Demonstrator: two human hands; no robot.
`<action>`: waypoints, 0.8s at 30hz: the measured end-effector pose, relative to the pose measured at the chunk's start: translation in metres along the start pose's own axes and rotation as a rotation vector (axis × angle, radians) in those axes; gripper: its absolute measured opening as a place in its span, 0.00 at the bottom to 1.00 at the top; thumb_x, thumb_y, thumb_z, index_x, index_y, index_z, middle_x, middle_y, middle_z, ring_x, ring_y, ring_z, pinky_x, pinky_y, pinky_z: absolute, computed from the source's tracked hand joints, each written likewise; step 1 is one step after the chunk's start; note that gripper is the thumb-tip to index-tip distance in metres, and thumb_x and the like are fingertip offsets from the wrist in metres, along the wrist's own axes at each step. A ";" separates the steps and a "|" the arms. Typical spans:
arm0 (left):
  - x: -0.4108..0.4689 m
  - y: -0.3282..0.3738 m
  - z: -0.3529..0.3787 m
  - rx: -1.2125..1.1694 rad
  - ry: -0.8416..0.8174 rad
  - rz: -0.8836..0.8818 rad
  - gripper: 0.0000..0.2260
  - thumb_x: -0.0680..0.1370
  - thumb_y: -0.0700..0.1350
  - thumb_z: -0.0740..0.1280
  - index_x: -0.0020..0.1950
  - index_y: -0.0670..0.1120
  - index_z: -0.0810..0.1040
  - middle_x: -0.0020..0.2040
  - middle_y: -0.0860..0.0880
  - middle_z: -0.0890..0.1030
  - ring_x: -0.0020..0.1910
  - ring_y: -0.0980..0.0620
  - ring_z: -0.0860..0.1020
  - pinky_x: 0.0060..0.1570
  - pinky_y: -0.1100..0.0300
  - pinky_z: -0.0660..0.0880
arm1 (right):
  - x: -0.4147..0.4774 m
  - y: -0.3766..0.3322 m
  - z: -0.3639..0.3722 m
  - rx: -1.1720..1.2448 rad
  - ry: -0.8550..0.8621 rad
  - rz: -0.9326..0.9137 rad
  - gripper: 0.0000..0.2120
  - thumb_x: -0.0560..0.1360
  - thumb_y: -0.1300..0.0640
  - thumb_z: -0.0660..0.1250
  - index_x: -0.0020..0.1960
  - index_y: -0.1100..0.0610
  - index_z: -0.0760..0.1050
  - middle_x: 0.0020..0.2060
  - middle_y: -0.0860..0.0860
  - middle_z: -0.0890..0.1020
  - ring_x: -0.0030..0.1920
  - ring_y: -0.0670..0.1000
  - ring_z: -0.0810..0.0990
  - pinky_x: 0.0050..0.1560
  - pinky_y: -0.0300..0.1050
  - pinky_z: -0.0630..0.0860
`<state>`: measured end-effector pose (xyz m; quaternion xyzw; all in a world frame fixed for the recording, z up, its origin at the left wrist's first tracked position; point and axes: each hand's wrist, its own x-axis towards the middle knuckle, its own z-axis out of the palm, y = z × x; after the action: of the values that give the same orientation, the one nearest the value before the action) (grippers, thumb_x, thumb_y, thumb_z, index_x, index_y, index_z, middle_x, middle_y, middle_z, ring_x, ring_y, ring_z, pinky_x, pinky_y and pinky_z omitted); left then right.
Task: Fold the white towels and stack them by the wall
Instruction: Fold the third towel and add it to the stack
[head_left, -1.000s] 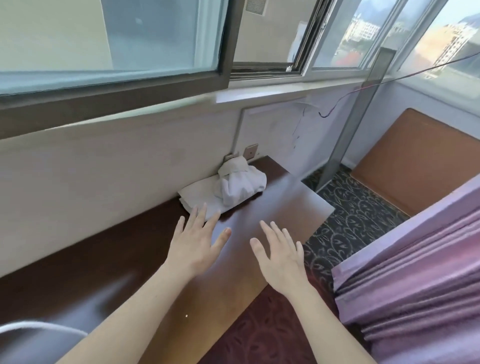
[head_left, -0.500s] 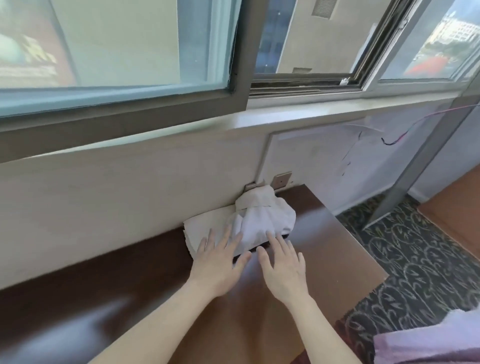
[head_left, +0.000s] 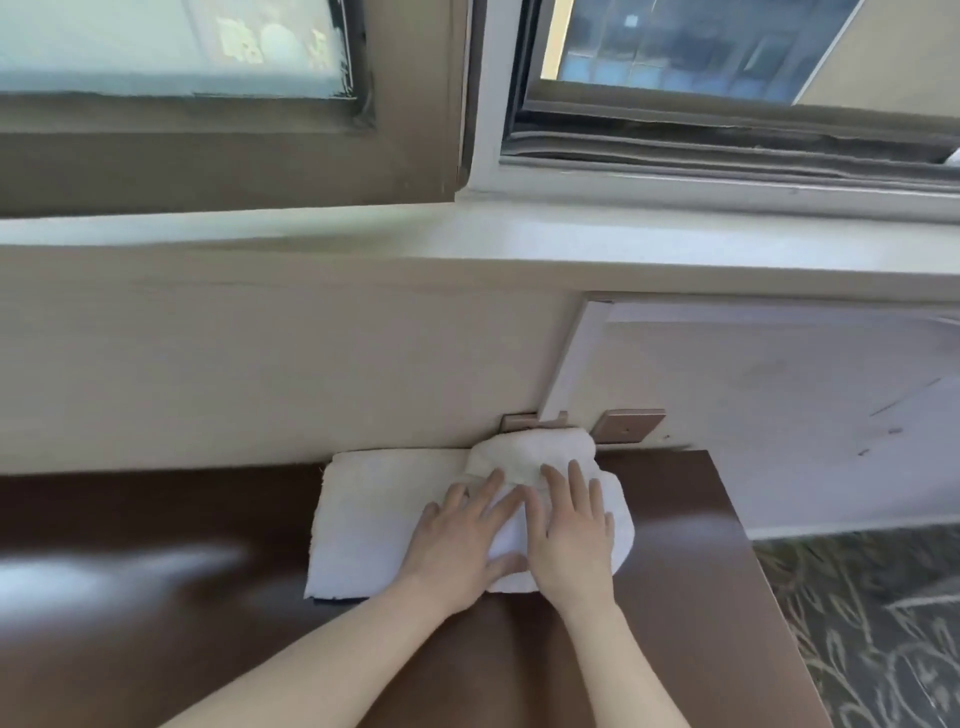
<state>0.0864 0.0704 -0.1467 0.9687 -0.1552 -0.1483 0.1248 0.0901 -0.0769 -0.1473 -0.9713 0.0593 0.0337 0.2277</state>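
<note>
Brown table (head_left: 156, 613) holds white towels (head_left: 363, 514), left hand (head_left: 462, 545) and right hand (head_left: 569, 540) pressing them.

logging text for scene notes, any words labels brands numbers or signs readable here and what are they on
None: no text can be read in this picture.
Window: pale shapes behind the glass, too blurred to tell whether they are letters.
Wall plate: no marking shows.
Towels: no tag or label shows.
</note>
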 end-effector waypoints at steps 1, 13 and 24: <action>0.005 0.000 0.002 -0.007 0.003 -0.005 0.33 0.78 0.69 0.54 0.79 0.62 0.45 0.81 0.57 0.43 0.74 0.46 0.56 0.66 0.49 0.66 | 0.010 0.002 0.002 0.002 -0.013 -0.029 0.31 0.78 0.34 0.42 0.76 0.45 0.61 0.79 0.48 0.57 0.78 0.55 0.52 0.73 0.59 0.58; 0.004 -0.031 0.002 -0.056 0.428 0.111 0.21 0.74 0.65 0.57 0.61 0.57 0.75 0.52 0.58 0.80 0.38 0.53 0.79 0.24 0.63 0.71 | 0.031 -0.041 0.010 -0.062 0.123 -0.108 0.21 0.80 0.40 0.46 0.45 0.55 0.67 0.35 0.52 0.79 0.37 0.57 0.79 0.32 0.48 0.70; -0.166 -0.129 -0.075 0.175 0.877 0.152 0.13 0.78 0.62 0.67 0.51 0.55 0.82 0.40 0.57 0.79 0.31 0.55 0.68 0.22 0.65 0.62 | -0.086 -0.201 0.002 -0.024 0.067 -0.306 0.23 0.80 0.36 0.44 0.46 0.53 0.66 0.37 0.50 0.80 0.40 0.57 0.80 0.36 0.49 0.70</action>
<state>-0.0056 0.2595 -0.0735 0.9327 -0.1703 0.2994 0.1070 0.0308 0.1110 -0.0527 -0.9723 -0.0823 -0.0330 0.2164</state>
